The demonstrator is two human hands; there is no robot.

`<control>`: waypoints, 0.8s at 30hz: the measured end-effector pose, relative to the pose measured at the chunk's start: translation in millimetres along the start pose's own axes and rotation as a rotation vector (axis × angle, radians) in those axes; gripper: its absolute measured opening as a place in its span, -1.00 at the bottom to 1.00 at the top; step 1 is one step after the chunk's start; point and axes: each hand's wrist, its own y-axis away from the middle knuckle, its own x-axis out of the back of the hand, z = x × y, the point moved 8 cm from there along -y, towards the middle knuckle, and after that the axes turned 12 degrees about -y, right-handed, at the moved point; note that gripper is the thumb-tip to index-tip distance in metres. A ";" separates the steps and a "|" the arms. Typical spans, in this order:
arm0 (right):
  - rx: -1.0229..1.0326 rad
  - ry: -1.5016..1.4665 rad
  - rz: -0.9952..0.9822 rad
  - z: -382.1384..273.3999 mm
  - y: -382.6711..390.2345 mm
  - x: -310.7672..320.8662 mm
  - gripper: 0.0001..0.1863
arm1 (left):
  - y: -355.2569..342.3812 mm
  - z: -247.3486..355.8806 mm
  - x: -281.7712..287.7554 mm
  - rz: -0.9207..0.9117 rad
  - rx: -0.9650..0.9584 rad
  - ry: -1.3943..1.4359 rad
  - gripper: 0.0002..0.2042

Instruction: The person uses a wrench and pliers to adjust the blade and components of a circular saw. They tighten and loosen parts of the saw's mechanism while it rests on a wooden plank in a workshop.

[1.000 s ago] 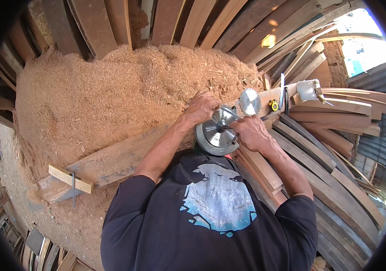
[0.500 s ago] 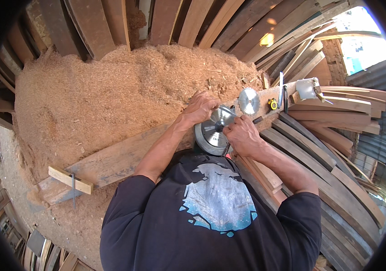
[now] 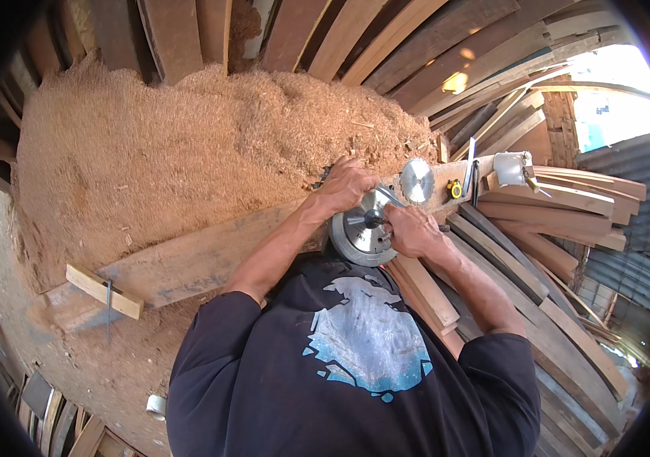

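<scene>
A round steel saw blade [image 3: 357, 238] sits in a power saw with a grey metal guard [image 3: 361, 257], held close against my shirt front. At the blade's middle is a dark arbor [image 3: 374, 219]. My left hand [image 3: 346, 186] is closed over the far side of the saw, its fingertips partly hidden; a dark toothed-looking part shows beyond its fingers. My right hand [image 3: 412, 230] has curled fingers at the right of the arbor, beside a shiny metal strip [image 3: 387, 199]. Whatever lies inside that hand is hidden.
A second saw blade [image 3: 417, 181], a yellow tape measure [image 3: 455, 189] and a white container [image 3: 511, 167] lie along a long plank [image 3: 188, 260]. A wood block [image 3: 104, 291] rests at its left end. Sawdust [image 3: 188, 145] heaps beyond; stacked boards [image 3: 523, 293] stand right.
My right hand has turned slightly and now sits a little lower beside the arbor. My left hand has shifted slightly right. The view has tilted a little, showing a white roll at lower left.
</scene>
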 end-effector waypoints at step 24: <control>-0.335 0.005 0.068 1.3 -4.1 -2.2 -0.72 | 5.6 5.1 -2.8 0.010 0.117 0.011 -0.86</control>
